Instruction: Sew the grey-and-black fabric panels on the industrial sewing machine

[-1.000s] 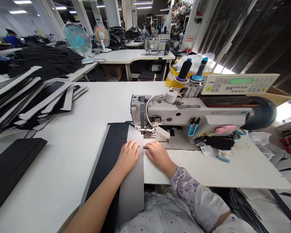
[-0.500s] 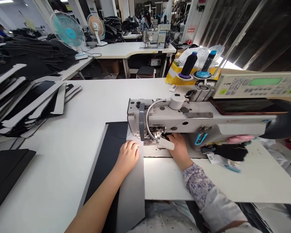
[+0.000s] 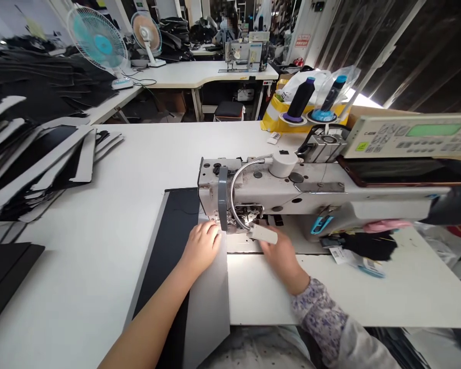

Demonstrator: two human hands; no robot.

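A long grey and black panel [image 3: 184, 287] lies on the white table [image 3: 100, 246] and runs under the head of the sewing machine [image 3: 292, 189]. My left hand [image 3: 201, 247] rests flat on the panel just in front of the needle, fingers curled a little. My right hand [image 3: 282, 256] lies on the machine bed to the right of the needle, under the small white lamp [image 3: 263, 234]. Its fingers are partly hidden by the lamp. Nothing shows in either hand.
Stacks of black and grey panels [image 3: 34, 159] fill the left of the table. Two thread cones [image 3: 301, 100] and a control panel [image 3: 411, 136] stand behind the machine. Blue snips [image 3: 321, 224] hang on its front. Fans [image 3: 96, 41] and another machine stand farther back.
My right hand left the panel edge, reached under the machine arm to the right of the needle, and has drawn back slightly. My left hand stayed on the panel. The view tilted down.
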